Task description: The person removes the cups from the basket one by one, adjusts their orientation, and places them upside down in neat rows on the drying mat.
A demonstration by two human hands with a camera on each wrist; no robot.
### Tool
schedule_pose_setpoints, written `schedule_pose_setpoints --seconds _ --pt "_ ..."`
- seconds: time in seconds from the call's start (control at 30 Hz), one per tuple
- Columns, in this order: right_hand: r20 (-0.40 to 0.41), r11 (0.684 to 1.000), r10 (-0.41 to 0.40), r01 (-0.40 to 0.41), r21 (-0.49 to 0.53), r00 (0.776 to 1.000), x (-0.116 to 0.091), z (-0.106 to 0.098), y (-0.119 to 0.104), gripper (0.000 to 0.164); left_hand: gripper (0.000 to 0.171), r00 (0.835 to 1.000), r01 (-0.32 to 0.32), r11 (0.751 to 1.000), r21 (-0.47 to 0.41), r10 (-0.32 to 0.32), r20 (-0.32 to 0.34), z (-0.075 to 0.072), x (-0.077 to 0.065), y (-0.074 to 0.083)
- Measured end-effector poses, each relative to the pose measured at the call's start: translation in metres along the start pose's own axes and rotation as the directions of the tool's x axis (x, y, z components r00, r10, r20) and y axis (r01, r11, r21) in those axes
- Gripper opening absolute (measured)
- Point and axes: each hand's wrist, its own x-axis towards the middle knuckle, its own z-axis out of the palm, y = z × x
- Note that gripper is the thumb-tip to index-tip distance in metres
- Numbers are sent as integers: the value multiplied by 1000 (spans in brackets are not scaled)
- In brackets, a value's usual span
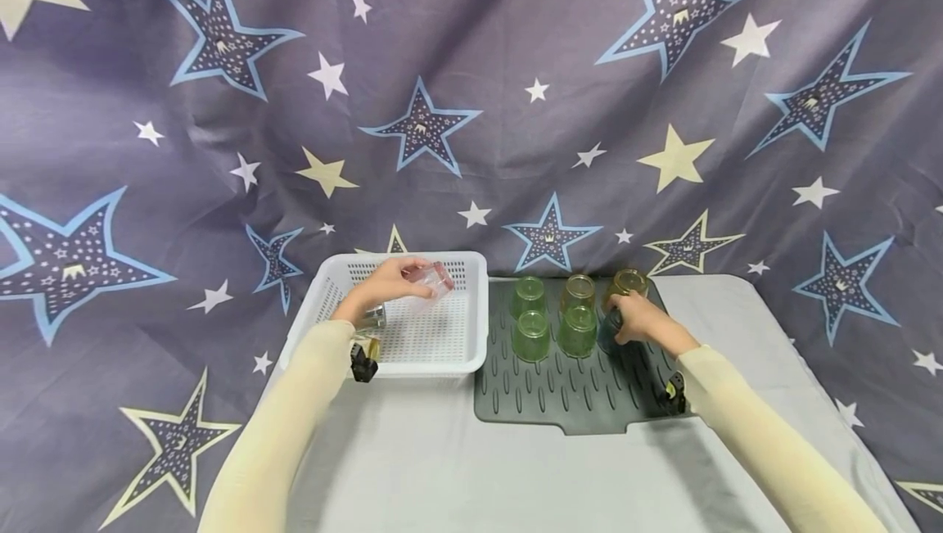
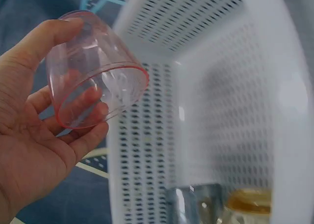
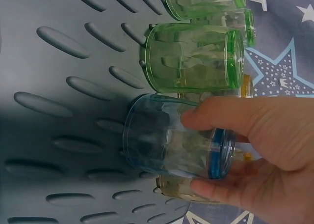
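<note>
Evidently the work stood partway, with glasses divided between a white basket [image 1: 435, 369] left of centre in the head view and a dark mat [image 1: 530, 398] right of centre. The left hand [image 1: 394, 279] held a pink glass [image 2: 105, 62] tilted over the upper part of the basket, its thumb on one side and its fingers curled round the other, rim toward the lower right of the left wrist view. Two more lay at the bottom of that view inside the basket: a grey glass [image 2: 194, 204] and, just right of it, a yellow glass [image 2: 250, 204]. On the mat, six stood base up in two rows: three green glasses [image 1: 532, 338] toward the left, two amber glasses [image 1: 578, 291] along the back, and a blue glass [image 3: 162, 135] at the front right. The right hand [image 1: 648, 324] gripped the blue one near its base, thumb and fingers on opposite sides; whether its rim rested on the mat or had just cleared it could not be told. Judging by these places, the mat's rows looked orderly, while the pink one was yet to be set down and which way the glasses were travelling remained unclear.
</note>
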Motion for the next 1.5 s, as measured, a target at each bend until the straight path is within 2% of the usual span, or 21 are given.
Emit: schedule_pose_setpoints --seconds 0.17,0.37,0.53,0.7,0.83,0.93,1.03,1.13,1.2,1.3,1.4,1.5 --pt "15 999 44 -43 -31 999 0 2 0 62 59 998 -35 992 -122 27 -64 0 7 13" --pt "-14 995 32 -33 -94 999 -3 1 0 60 61 996 -37 965 -261 15 -86 4 10 32" --pt "-32 992 9 -13 -123 999 -7 -6 -3 61 61 993 -80 953 -292 51 -106 7 11 47" --pt "-89 992 -37 26 -123 995 -9 -20 -6 59 58 989 -125 942 -311 92 -118 12 13 58" --pt "-152 993 -79 65 -96 985 -12 -36 -15 63 56 981 -172 927 -333 130 -144 20 15 68" --pt "-206 993 -113 106 -43 972 -14 -48 -26 72 55 975 -205 913 -353 158 -158 26 18 76" --pt "-274 988 -144 154 16 951 -17 -61 -40 79 53 970 -230 905 -357 184 -159 32 20 84" --pt "-349 969 -192 233 79 917 -19 -74 -55 84 53 966 -252 901 -354 212 -147 36 22 92" --pt "-405 946 -241 307 107 882 -20 -81 -65 87 53 964 -263 898 -354 230 -134 39 22 96" --pt "-474 891 -335 437 121 814 -22 -89 -79 89 53 963 -268 895 -357 248 -102 43 22 103" --pt "-519 839 -408 533 111 751 -25 -95 -93 90 53 963 -265 896 -357 263 -56 48 22 109" --pt "-534 806 -451 583 102 716 -28 -98 -106 93 52 960 -263 898 -353 279 -7 54 22 114"
